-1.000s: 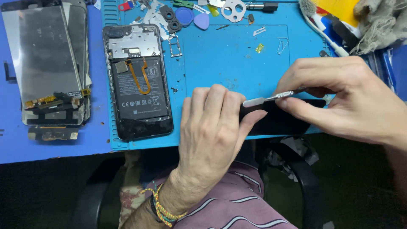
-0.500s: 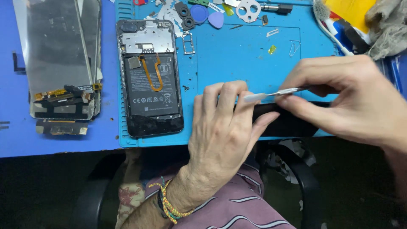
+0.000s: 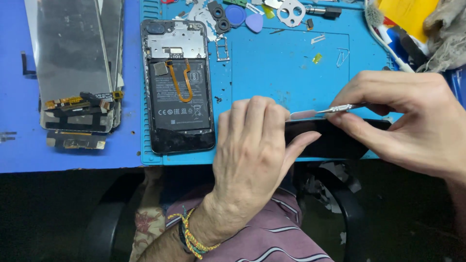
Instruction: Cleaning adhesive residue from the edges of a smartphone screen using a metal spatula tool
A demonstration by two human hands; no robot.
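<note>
My left hand [image 3: 255, 145] grips the left part of a flat black phone panel [image 3: 335, 140] lying at the front edge of the blue work mat [image 3: 286, 68]. My right hand [image 3: 412, 121] pinches a thin metal pry tool [image 3: 320, 112] whose flat tip rests along the panel's upper edge, next to my left fingers. An opened phone body [image 3: 178, 92] with its battery and an orange flex cable lies to the left on the mat.
Several detached screen panels [image 3: 73, 68] are stacked at the far left on the blue table. Small parts, picks, a metal bracket [image 3: 291, 10] and a card tray [image 3: 222, 48] lie along the mat's far edge. A cloth [image 3: 444, 34] and yellow item [image 3: 407, 14] sit at the right.
The view has shifted slightly; both hands stay on the panel, and the pry tool's tip remains at the panel's upper edge with little movement.
</note>
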